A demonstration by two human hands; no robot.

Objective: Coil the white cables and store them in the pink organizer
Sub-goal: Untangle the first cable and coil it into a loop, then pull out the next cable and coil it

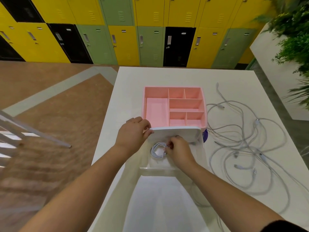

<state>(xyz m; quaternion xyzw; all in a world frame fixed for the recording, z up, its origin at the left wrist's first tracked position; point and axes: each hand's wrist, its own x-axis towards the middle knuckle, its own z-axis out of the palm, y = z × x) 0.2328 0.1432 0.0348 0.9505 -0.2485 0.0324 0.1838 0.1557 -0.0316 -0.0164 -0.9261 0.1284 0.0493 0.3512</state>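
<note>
The left hand [133, 133] has its fingers curled over the near-left corner of a white lid [180, 133] and grips it; the lid lies tilted against the near edge of the pink organizer [173, 87]. The right hand [179, 150] is just below that lid, and its fingertips pinch the right side of the coiled white cable [156, 150].

That cable is wound into a small, tidy ring of several loops, thin and glossy white. It sits inside a clear box [157, 169] that stands on the bench [133, 84] directly in front of the organizer. Whether the coil rests on the box floor or hangs from the fingers cannot be told.

The organizer is a square, pale pink tray with thin dividers. It has one long compartment down its left side, two small ones at the back right, a wide one in the middle right and two small ones at the front right.

To the right of the organizer, the loose white cables [256, 122] sprawl over the bench in a wide tangle of overlapping loops, with several plugs showing. They look greyer than the coil and lie well apart from both hands. A purple disc [205, 135] peeks out from under the right end of the lid.

Beyond the bench stand yellow, green and black lockers [123, 44], and there are green plants [294, 39] at the right.
</note>
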